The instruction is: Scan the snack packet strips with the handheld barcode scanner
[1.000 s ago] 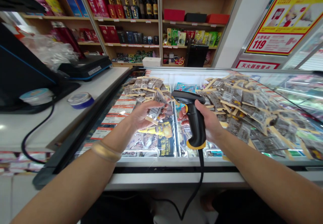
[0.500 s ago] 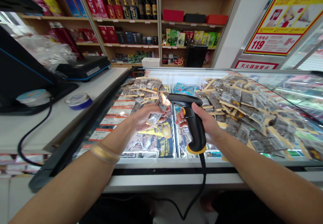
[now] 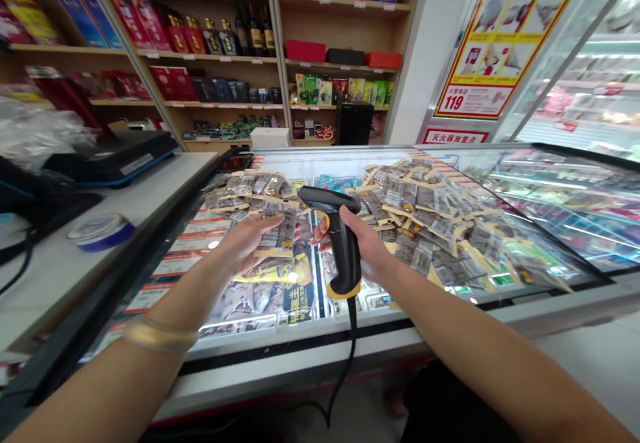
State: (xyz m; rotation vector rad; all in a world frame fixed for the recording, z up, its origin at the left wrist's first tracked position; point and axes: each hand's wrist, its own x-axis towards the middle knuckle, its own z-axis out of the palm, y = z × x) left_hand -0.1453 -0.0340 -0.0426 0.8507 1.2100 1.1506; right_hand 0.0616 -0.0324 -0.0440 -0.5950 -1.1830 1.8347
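A black barcode scanner (image 3: 345,250) with yellow trim is gripped in my right hand (image 3: 367,243), its head pointing left and its cable hanging down past the freezer edge. My left hand (image 3: 250,240), with a gold bangle on the wrist, pinches a small snack packet (image 3: 277,226) just left of the scanner's head. Behind my left hand lies a smaller heap of similar packets (image 3: 250,186) on the glass lid. To the right of the scanner spreads a larger pile of packets (image 3: 420,196), dark with tan edges.
The glass-topped freezer (image 3: 240,344) holds bagged goods below the lid. On the left counter (image 3: 165,176) stand a scale (image 3: 115,156) and a round blue-and-white tin (image 3: 100,231). Shelves of boxes and bottles (image 3: 255,33) rise at the back, with a fire-instruction poster (image 3: 500,43) at right.
The view has swung to the right. The packet in my left hand has turned flatter, and the bright light seen on it by the scanner's head is gone.
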